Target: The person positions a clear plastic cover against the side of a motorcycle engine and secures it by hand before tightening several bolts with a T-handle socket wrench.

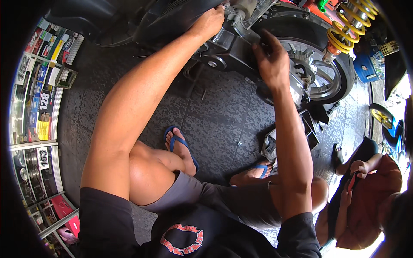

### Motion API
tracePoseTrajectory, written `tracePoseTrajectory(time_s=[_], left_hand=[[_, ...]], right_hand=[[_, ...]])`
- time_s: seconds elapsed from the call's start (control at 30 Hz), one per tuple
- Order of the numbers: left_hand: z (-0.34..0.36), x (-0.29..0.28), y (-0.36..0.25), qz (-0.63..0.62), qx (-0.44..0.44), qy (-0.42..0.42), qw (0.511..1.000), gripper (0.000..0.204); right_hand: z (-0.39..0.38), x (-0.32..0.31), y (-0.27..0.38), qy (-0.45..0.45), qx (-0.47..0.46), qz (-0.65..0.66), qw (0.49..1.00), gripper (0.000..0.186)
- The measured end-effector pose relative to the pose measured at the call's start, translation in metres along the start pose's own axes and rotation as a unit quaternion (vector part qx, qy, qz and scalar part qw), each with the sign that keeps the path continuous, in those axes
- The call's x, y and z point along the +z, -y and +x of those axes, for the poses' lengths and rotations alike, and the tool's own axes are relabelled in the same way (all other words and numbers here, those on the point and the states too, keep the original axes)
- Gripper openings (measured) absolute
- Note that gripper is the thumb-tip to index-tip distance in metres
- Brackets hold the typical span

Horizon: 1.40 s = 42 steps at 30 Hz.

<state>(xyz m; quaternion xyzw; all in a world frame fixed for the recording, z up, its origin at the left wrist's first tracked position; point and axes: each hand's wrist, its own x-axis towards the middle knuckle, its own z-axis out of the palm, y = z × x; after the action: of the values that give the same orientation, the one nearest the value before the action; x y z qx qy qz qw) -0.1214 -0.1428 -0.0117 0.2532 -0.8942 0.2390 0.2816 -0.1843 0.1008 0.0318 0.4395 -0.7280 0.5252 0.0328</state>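
In front of me stands a scooter, its dark engine casing (234, 53) and rear wheel (344, 71) turned toward me. My left hand (210, 22) reaches up under the dark body panel (167, 23). Its fingers are curled in among metal parts, and whatever they grip is hidden. Beside the casing, just left of the wheel, is my right hand (274, 64). Its thumb and fingers are apart, with nothing visible between them; whether the fingertips touch the casing I cannot tell. A shock absorber with a yellow spring (353, 23) shows at the upper right, above the wheel.
A dark open tray (310, 129) sits on the tiled floor (211, 116) near my right foot. Display shelves (56, 103) full of boxes line the left side. At right, another person (365, 202) holds a red object. A blue container (365, 69) stands beyond the wheel.
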Motion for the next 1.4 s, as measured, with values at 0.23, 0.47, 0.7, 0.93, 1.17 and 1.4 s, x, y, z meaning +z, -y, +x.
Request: tracePoseTrajectory(time_s=[0.23,0.47,0.7,0.93,1.17,1.4], left_hand=[[0.006,-0.054,-0.013,-0.407,-0.073,-0.013,0.910,0.028],[-0.004,-0.035,0.002,-0.037,0.060,-0.056,0.996,0.022],[-0.003,-0.043,0.003,0.408,0.131,-0.273,0.861,0.022],[-0.007,-0.040,0.019,-0.295,-0.059,-0.026,0.953,0.028],[0.015,-0.084,-0.008,-0.527,-0.188,0.025,0.828,0.020],[0.013,-0.100,-0.011,-0.570,-0.213,0.033,0.793,0.020]], right_hand=[[-0.129,-0.012,0.014,0.380,0.073,-0.009,0.922,0.016],[-0.333,0.013,-0.124,0.509,0.204,-0.277,0.789,0.050],[-0.337,0.024,-0.125,0.481,0.216,-0.292,0.798,0.038],[-0.328,0.037,-0.124,0.512,0.198,-0.288,0.784,0.036],[-0.325,0.034,-0.141,0.519,0.219,-0.278,0.778,0.036],[-0.314,0.029,-0.142,0.516,0.229,-0.261,0.783,0.026]])
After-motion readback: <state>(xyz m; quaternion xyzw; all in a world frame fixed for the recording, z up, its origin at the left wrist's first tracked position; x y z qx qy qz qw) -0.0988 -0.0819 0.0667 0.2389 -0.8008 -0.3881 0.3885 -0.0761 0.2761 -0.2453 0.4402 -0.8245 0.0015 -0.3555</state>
